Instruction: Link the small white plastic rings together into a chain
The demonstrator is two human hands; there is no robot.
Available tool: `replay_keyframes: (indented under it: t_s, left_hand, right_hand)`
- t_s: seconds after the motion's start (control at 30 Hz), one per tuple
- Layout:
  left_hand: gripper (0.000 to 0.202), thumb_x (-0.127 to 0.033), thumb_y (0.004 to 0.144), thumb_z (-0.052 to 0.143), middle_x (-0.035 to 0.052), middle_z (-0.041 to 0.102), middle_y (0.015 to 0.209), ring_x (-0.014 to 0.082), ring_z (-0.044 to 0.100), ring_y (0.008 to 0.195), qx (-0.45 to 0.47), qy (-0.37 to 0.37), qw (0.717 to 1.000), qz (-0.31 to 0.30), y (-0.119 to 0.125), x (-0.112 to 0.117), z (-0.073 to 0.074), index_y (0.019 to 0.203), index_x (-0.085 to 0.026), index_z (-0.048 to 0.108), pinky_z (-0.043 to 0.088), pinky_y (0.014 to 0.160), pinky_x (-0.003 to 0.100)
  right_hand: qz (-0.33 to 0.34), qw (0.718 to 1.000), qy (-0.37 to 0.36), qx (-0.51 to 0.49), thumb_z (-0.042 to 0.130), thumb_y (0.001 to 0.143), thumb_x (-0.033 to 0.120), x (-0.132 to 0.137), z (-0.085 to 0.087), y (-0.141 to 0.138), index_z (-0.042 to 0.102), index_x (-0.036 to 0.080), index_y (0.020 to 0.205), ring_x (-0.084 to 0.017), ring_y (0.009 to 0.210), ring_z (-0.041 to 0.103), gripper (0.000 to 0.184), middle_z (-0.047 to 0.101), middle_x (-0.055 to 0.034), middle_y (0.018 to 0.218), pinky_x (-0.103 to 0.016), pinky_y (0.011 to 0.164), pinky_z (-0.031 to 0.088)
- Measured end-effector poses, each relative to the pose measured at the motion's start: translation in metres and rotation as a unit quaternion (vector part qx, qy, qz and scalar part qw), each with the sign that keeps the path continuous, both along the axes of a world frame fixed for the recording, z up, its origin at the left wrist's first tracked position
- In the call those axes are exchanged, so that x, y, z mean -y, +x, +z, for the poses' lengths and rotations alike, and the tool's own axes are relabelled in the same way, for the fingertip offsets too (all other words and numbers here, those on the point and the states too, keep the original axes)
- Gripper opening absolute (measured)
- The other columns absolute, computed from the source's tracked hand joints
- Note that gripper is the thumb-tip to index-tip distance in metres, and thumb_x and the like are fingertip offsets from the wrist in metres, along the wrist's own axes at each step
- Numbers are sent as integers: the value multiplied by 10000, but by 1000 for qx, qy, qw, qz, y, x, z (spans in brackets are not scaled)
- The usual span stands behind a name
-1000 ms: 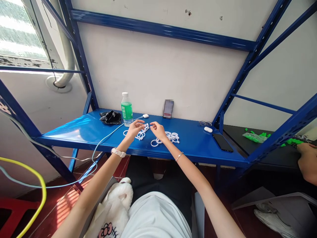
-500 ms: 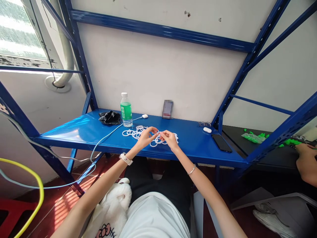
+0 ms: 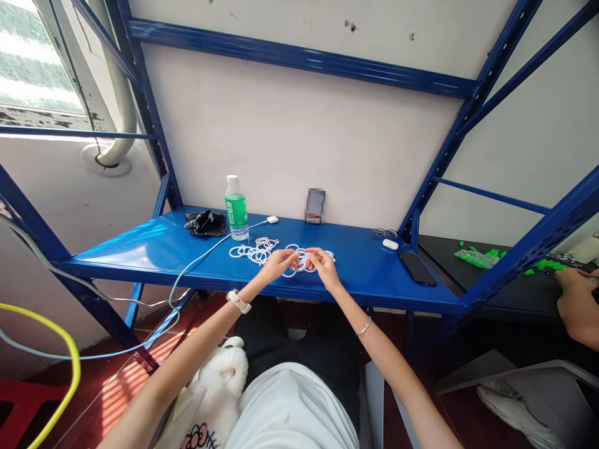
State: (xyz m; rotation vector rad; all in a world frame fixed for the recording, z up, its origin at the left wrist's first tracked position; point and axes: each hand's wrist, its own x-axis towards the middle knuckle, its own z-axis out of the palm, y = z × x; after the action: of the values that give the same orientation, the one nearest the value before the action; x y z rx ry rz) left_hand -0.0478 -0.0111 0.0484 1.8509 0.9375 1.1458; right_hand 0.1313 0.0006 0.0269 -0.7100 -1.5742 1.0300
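Note:
My left hand (image 3: 277, 264) and my right hand (image 3: 324, 268) are close together above the front half of the blue shelf table. The fingertips of both are pinched on a small white ring, mostly covered by the fingers. Just left of my left hand lies a heap of thin white rings (image 3: 259, 252). More white rings (image 3: 291, 274) lie under and behind my fingers, partly hidden by them.
Behind the heap stands a green-labelled bottle (image 3: 237, 211), beside a crumpled black bag (image 3: 204, 222). A phone (image 3: 417, 269), a white case (image 3: 390, 244) and glasses (image 3: 384, 233) lie right. Another person's hand (image 3: 578, 299) is at far right. A blue cable (image 3: 196, 262) crosses the left edge.
My hands have drawn slightly apart, and my left fingers have curled more tightly. The rings on the table look much the same; the view has shifted slightly.

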Motion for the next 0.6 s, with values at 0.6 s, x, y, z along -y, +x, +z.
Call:
replay_keyframes:
  t_s: [0.6]
  left_hand:
    - [113, -379, 819, 569, 17, 553, 590, 189, 528, 545, -174, 386, 903, 80, -1, 209, 95, 721, -341, 611, 474, 521, 350]
  right_hand:
    - [-126, 986, 103, 38, 543, 887, 493, -10, -4, 14, 622, 199, 903, -152, 657, 612, 305, 636, -12, 704, -266, 643, 508]
